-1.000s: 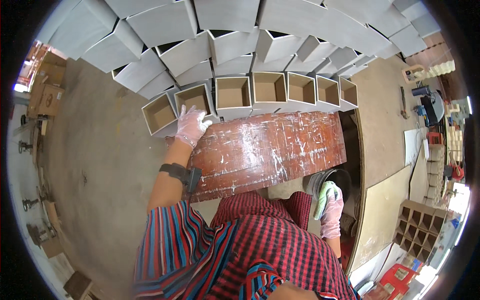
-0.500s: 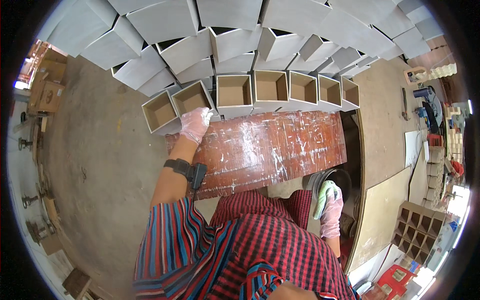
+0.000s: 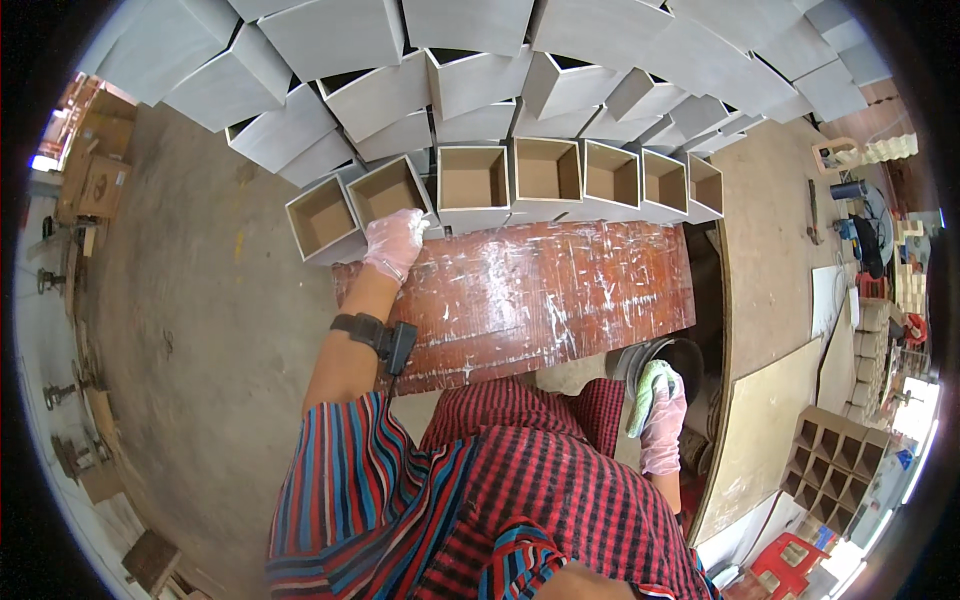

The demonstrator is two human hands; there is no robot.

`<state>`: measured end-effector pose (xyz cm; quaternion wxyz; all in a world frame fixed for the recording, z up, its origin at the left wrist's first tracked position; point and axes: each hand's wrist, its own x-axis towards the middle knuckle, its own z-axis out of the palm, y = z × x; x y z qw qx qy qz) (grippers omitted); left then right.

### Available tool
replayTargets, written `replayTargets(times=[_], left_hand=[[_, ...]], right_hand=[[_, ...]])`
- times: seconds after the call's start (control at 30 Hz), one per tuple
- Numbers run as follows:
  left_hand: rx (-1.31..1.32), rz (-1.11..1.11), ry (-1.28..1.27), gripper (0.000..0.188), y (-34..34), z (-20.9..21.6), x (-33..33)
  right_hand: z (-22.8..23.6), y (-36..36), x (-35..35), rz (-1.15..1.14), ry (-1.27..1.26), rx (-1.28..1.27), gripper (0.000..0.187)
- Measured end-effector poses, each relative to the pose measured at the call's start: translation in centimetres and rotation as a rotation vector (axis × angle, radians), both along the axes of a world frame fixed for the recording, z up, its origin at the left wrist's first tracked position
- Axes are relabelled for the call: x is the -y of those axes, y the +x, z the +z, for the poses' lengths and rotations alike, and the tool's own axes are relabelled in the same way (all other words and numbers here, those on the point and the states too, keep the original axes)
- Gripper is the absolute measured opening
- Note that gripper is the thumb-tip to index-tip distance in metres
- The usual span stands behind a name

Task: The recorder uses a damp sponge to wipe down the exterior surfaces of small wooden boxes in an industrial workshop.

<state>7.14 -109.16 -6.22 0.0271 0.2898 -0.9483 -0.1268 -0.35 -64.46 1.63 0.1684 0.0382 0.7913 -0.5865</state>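
Note:
My left hand, in a thin clear glove, rests on the lower front edge of an open grey box at the far edge of a reddish board streaked with white. That box belongs to a row of several open boxes with brown insides. My right hand, also gloved, hangs low beside my knee and grips a green cloth, just in front of a dark round pail. A black band with a small device sits on my left wrist.
More grey boxes are stacked in tiers behind the row. Bare concrete floor lies to the left. On the right are flat plywood sheets, a gridded wooden rack, tools and clutter.
My left hand has shifted slightly up and to the right along the box's front edge. My right hand with the cloth has stayed where it was.

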Motion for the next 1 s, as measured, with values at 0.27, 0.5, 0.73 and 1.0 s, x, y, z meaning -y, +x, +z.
replayTargets(times=[0.27, 0.5, 0.73, 1.0], left_hand=[[0.046, -0.033, 0.004, 0.026, -0.2, 0.5, 0.0], [-0.038, -0.027, -0.033, 0.02, 1.2, 0.8, 0.3], [0.057, -0.05, -0.057, 0.021, 0.8, 1.5, 0.8], [0.163, -0.072, 0.065, 0.032, -0.8, 1.6, -0.1]], right_hand=[[0.0, -0.2, 0.2, -0.002, 0.012, 0.023, 0.021], [0.0, -0.1, 0.8, 0.019, -0.053, 0.065, 0.02], [-0.1, 0.1, 1.2, 0.025, -0.062, 0.072, 0.02], [-0.1, 0.3, 0.6, 0.004, -0.057, 0.028, 0.02]])
